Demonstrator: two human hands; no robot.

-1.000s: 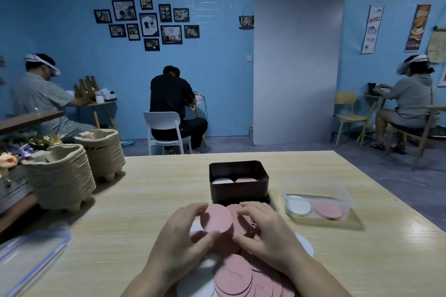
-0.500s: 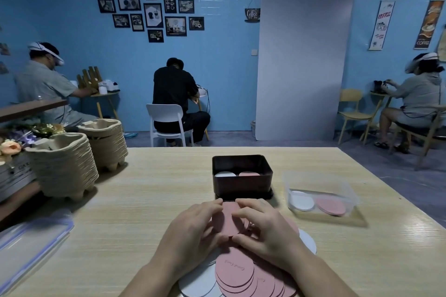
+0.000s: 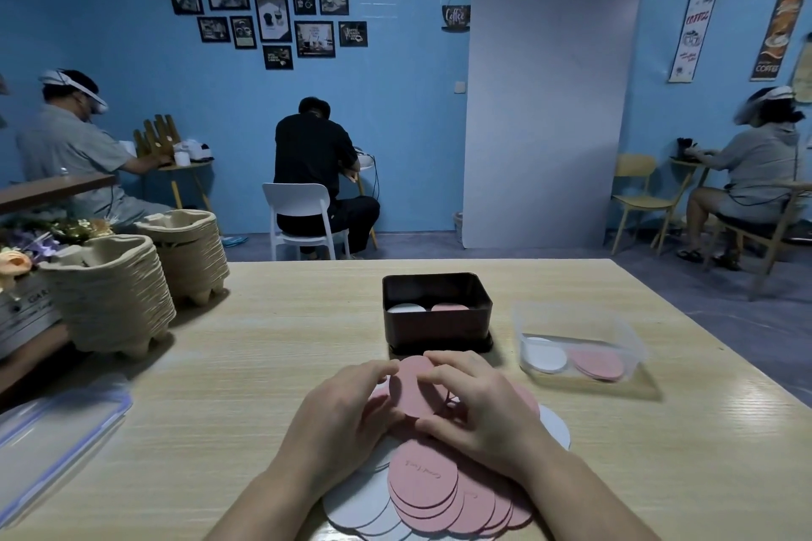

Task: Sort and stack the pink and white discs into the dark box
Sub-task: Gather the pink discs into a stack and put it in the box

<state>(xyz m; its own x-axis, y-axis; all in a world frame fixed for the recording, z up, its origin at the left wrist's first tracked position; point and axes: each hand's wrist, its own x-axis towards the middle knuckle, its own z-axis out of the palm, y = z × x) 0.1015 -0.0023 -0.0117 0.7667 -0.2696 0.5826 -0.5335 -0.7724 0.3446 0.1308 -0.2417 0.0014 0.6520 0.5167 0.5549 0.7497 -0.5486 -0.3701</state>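
On a pale wood-grain tabletop (image 3: 246, 365), the left grip (image 3: 347, 409) and right grip (image 3: 479, 404) together pinch one pink disc (image 3: 413, 387) just above a near pile (image 3: 422, 492) of pink and white discs. The box (image 3: 437, 323) stands just beyond, with white and pink stacks inside. A clear tub (image 3: 580, 347) sits to the right, pulp trays (image 3: 110, 290) far left. Three people (image 3: 312, 158) sit along the blue wall (image 3: 395, 123).

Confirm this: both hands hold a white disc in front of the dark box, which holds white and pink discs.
Wrong colour: the head view shows the left hand and right hand holding a pink disc in front of the dark box; the rest stands.
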